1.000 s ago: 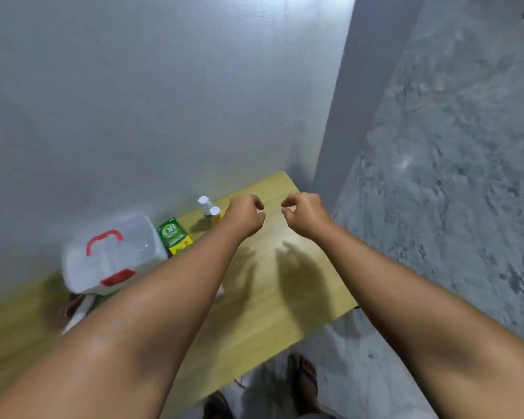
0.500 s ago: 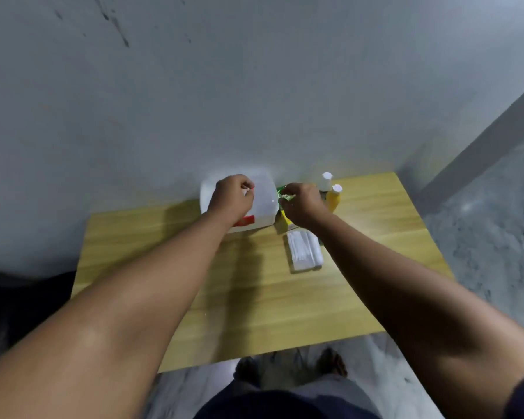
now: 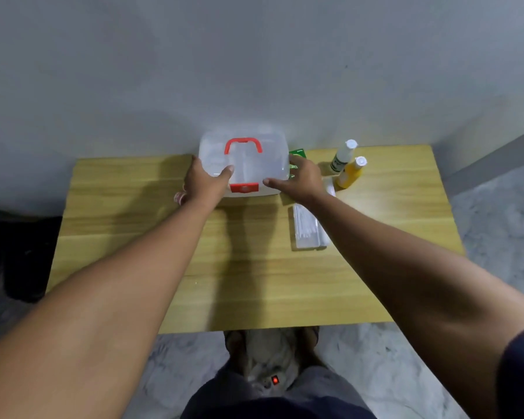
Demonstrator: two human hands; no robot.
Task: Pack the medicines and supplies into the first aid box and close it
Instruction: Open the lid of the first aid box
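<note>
A translucent white first aid box (image 3: 248, 161) with a red handle and red front latch stands closed at the back of the wooden table (image 3: 254, 282). My left hand (image 3: 204, 181) grips its left front corner, thumb on the lid. My right hand (image 3: 303, 178) holds its right side, fingers spread. A green carton (image 3: 297, 153) peeks out behind my right hand. A white bottle (image 3: 342, 157) and a yellow bottle (image 3: 351, 173) stand to the right. A clear packet of white sticks (image 3: 306, 228) lies in front of the box.
A grey wall runs right behind the table. A small pink-and-white item (image 3: 179, 197) shows by my left wrist. Dark objects (image 3: 15, 252) sit on the floor at the left. My feet (image 3: 270, 343) are under the table's near edge.
The view swung from the table's right end to face it squarely. My fists opened and both hands came down onto the sides of the box.
</note>
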